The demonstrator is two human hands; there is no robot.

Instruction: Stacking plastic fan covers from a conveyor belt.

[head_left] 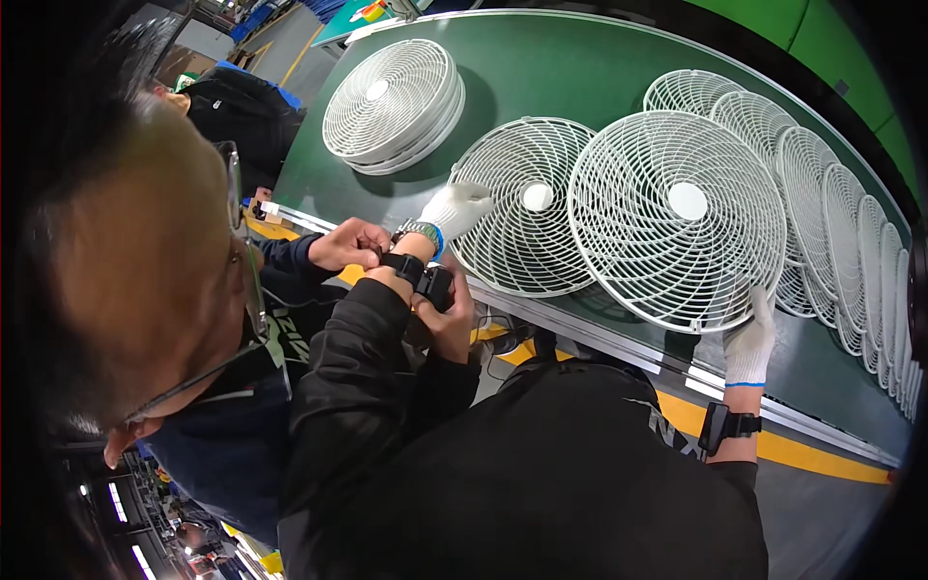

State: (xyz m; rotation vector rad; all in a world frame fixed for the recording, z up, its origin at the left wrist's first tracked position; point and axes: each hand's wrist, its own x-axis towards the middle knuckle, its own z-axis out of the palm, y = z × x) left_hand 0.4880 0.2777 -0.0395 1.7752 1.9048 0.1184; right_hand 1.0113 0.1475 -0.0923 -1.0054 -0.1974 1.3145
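My right hand (750,343), in a white glove, grips the lower right rim of a round white fan guard (688,201) with spiral ribs and a solid centre disc. This guard is tilted and partly overlaps a second fan guard (537,197) lying on the green table. My left hand (452,211), also gloved, is by the left rim of that second guard. Its fingers are curled, and nothing shows in them. Another person's hands (447,317) hold the black wrist device (416,274) strapped on my left wrist. A similar black device (725,427) is on my right wrist.
A stack of fan guards (389,97) stands at the table's far left. Along the right side, several more guards (807,193) lean in an overlapping row. The other person's head (145,232) is close at my left. The metal table edge (599,333) runs in front of me.
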